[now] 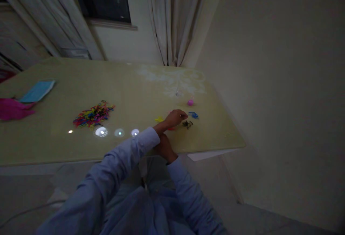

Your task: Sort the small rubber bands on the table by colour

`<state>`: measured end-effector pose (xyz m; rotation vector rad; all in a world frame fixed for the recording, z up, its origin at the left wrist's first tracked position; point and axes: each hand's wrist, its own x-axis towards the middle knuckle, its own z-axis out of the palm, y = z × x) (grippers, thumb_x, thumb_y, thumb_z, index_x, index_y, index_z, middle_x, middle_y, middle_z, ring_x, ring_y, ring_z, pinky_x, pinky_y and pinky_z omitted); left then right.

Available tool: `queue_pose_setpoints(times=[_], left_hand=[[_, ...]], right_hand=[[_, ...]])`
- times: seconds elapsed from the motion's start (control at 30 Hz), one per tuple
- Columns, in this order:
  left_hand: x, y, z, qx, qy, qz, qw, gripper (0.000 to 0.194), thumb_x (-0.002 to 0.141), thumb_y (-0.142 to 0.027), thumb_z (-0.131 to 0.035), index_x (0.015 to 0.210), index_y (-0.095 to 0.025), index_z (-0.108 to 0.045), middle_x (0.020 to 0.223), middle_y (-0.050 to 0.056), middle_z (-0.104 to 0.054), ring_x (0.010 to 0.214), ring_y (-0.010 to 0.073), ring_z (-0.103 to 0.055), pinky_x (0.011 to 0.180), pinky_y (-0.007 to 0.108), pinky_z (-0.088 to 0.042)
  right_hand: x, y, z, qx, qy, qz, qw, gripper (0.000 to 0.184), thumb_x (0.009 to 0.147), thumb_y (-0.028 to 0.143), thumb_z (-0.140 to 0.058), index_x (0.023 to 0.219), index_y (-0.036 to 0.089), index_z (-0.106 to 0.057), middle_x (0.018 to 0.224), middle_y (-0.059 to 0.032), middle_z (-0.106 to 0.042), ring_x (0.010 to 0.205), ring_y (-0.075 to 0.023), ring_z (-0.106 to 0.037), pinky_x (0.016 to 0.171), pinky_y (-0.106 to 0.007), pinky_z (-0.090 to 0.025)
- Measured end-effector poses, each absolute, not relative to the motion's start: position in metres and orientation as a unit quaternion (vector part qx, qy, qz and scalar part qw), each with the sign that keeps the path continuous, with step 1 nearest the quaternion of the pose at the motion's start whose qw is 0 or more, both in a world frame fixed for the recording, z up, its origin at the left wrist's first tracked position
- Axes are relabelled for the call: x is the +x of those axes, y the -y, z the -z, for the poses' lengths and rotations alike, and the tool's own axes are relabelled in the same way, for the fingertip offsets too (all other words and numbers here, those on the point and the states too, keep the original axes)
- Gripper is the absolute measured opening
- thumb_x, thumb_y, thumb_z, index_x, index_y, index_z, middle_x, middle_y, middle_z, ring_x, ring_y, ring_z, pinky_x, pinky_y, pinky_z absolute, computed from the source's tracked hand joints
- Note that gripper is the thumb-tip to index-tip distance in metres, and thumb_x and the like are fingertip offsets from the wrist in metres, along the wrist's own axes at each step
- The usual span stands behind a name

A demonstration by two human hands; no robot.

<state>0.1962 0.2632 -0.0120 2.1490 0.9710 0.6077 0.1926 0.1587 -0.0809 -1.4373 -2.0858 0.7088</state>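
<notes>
My left hand (175, 118) reaches across to the right over the table, its fingers pinched together just above a small pile of black bands (188, 124). Whatever is between the fingertips is too small to make out. Just past them lies a small pile of blue bands (193, 115). My right hand (165, 148) rests at the table's front edge beneath the left wrist, its fingers hidden. Yellow bands (159, 119) lie left of my left hand, and red bands (171, 128) show partly under it. A larger mixed pile of colourful small bands (93, 115) lies farther left.
A pink round object (190, 102) and a small clear item (177, 93) sit beyond the blue pile. At the far left are a blue face mask (37, 91) and a magenta cloth-like item (14, 109). A wall (283, 102) stands right of the glossy table (129, 84).
</notes>
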Motion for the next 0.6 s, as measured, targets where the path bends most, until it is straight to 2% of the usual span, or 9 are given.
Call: queue_pose_setpoints(times=[0.1,0.23,0.33,0.47,0.6], left_hand=[[0.177,-0.254,0.003,0.781,-0.389,-0.308,0.379,0.018,0.085,-0.024,-0.061,0.090,-0.014,-0.075,0.092,0.008,-0.074,0.080,0.0153,-0.064,0.079,0.026,-0.048],[0.127,-0.228,-0.003,0.700,-0.408,-0.416,0.413,0.031,0.087,-0.038,-0.056,0.096,-0.014,-0.073,0.089,0.007,-0.072,0.078,0.0149,-0.063,0.072,0.024,-0.048],[0.073,-0.206,0.004,0.639,-0.461,-0.459,0.410,0.035,0.086,-0.034,-0.050,0.108,-0.015,-0.070,0.085,0.004,-0.070,0.071,0.0129,-0.060,0.067,0.024,-0.047],[-0.001,-0.181,0.028,0.599,-0.563,-0.472,0.319,0.031,0.083,-0.030,-0.044,0.090,-0.016,-0.070,0.080,0.004,-0.068,0.074,0.0152,-0.060,0.072,0.027,-0.047],[-0.053,-0.164,0.056,0.631,-0.604,-0.429,0.231,0.024,0.080,-0.026,-0.044,0.080,-0.018,-0.067,0.080,0.004,-0.068,0.078,0.0178,-0.061,0.075,0.031,-0.047]], right_hand=[[0.193,-0.157,0.075,-0.522,0.765,-0.264,0.269,0.018,0.073,0.008,-0.058,0.081,0.014,-0.073,0.089,-0.0124,-0.075,0.080,-0.0257,-0.069,0.071,-0.030,-0.050],[0.193,-0.154,0.067,-0.497,0.745,-0.288,0.337,0.018,0.086,0.016,-0.053,0.087,0.016,-0.071,0.089,-0.0084,-0.073,0.081,-0.0205,-0.066,0.072,-0.028,-0.048],[0.194,-0.152,0.063,-0.472,0.739,-0.297,0.378,0.020,0.091,0.022,-0.053,0.093,0.017,-0.071,0.090,-0.0070,-0.071,0.083,-0.0180,-0.064,0.076,-0.028,-0.047],[0.196,-0.150,0.059,-0.462,0.736,-0.304,0.391,0.021,0.094,0.026,-0.053,0.095,0.018,-0.072,0.089,-0.0064,-0.070,0.084,-0.0166,-0.063,0.078,-0.028,-0.047],[0.196,-0.155,0.057,-0.470,0.734,-0.308,0.383,0.022,0.093,0.029,-0.054,0.093,0.018,-0.073,0.090,-0.0069,-0.071,0.083,-0.0170,-0.064,0.077,-0.029,-0.048]])
